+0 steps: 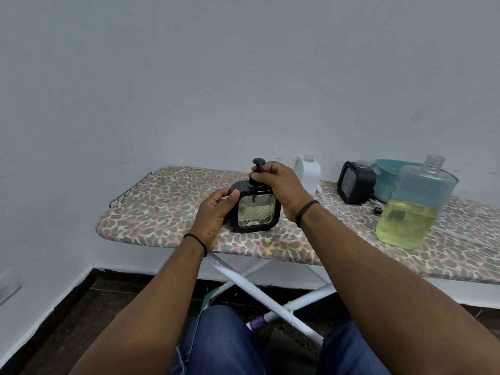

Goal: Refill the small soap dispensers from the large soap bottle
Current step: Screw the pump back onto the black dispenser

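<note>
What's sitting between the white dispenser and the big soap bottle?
Head view: a black dispenser without its pump, with a teal basket behind it.

No legible text, label, brand, number or sign anywhere in view. The large clear plastic bottle of yellow-green liquid [414, 207] at 3 o'clock carries no readable label. The black square dispenser with the faceted clear window [254, 209] at centre likewise shows none.

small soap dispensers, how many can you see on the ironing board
3. A black dispenser with its pump on stands near the board's middle, held by both hands. A white dispenser stands behind it by the wall. A second black one, pump off, sits further right beside the teal basket, which could hide more.
</note>
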